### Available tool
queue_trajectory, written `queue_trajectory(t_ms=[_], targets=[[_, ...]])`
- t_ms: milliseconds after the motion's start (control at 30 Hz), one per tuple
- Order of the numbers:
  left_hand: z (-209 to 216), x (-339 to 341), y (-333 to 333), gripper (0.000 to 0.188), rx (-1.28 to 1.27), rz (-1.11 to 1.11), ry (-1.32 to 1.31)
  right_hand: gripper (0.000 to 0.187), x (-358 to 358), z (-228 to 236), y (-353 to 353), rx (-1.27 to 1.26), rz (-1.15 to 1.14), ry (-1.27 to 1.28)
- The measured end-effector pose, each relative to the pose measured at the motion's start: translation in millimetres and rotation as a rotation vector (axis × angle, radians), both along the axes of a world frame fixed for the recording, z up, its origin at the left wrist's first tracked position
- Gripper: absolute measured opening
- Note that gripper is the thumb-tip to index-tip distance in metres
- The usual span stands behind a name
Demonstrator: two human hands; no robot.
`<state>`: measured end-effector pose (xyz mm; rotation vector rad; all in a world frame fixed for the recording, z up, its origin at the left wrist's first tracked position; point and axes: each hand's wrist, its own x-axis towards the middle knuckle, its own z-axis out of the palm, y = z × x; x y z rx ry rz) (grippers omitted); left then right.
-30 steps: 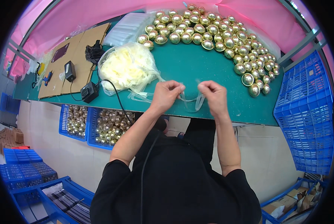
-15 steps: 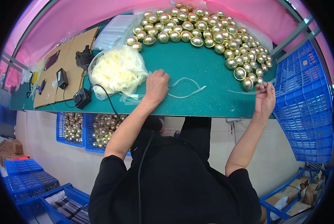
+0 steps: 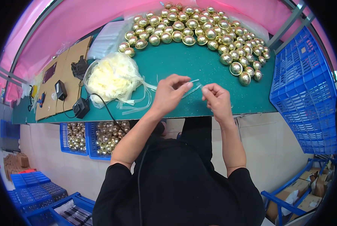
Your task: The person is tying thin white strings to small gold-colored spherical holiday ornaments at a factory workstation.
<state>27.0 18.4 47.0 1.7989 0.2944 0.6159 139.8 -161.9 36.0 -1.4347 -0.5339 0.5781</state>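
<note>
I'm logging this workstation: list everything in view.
Flat tabletop: one, green, centre.
Slatted plastic crates: several, blue, right, left, beneath tabletop.
Glossy round balls: many, gold, tabletop and two crates.
Bagged strips: uncountable, pale yellow, tabletop left.
Loose flat strips: several, translucent, tabletop centre-left.
Flat cardboard: one, brown, tabletop left.
Boxy adapters: two, black, tabletop left.
Cabled bundle: one, black, on cardboard.
Small tool: one, blue, on cardboard.
Draped sheeting: uncounted, pink, behind tabletop.
Cardboard boxes: several, brown, left, lower right.
Torso: one, black-clothed, lower centre.
Left hand, right hand: one each, bare, near strips.
</note>
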Motion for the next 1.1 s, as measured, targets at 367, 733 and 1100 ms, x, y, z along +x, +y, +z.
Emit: queue_trajectory(t_ms=[367, 733, 1100], targets=[[-12.3, -6.4, 0.7, 0.015, -0.288, -0.164, 0.1, 0.016, -15.8, -2.2, 6.8, 0.012, 0.128, 0.068], [-21.1, -1.0, -1.2, 0.026, -0.203, -0.166, 0.224, 0.002, -27.5, 2.1, 18.7, -0.065, -0.128, -0.693], [-25.9, 58.8, 19.7, 0.025, -0.323, -0.267, 0.352, 0.005, 2.2, -22.3, 22.3, -0.081, -0.235, -0.756]])
